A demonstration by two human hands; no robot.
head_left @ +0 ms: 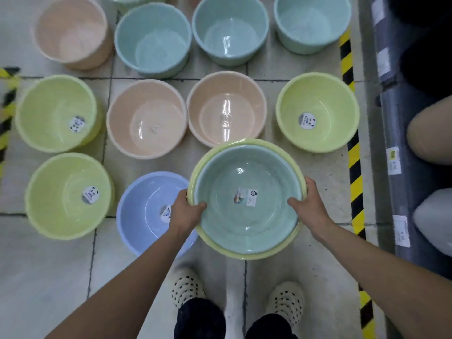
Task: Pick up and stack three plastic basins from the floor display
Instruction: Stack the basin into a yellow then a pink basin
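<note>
I hold a teal basin (244, 216) nested inside a yellow-green basin (208, 155), both lifted above the floor in front of my feet. My left hand (186, 211) grips the stack's left rim, thumb curled inside. My right hand (308, 204) grips the right rim the same way. A light blue basin (144, 209) with a sticker sits on the floor just left of the stack, partly under my left hand.
Several more basins stand in rows on the tiled floor: yellow-green ones (68, 196) (318, 111), peach ones (146, 118) (227, 106) and teal ones (152, 40) behind. Yellow-black tape (354, 162) and a grey shelf base (391, 118) run along the right. My shoes (188, 287) are below.
</note>
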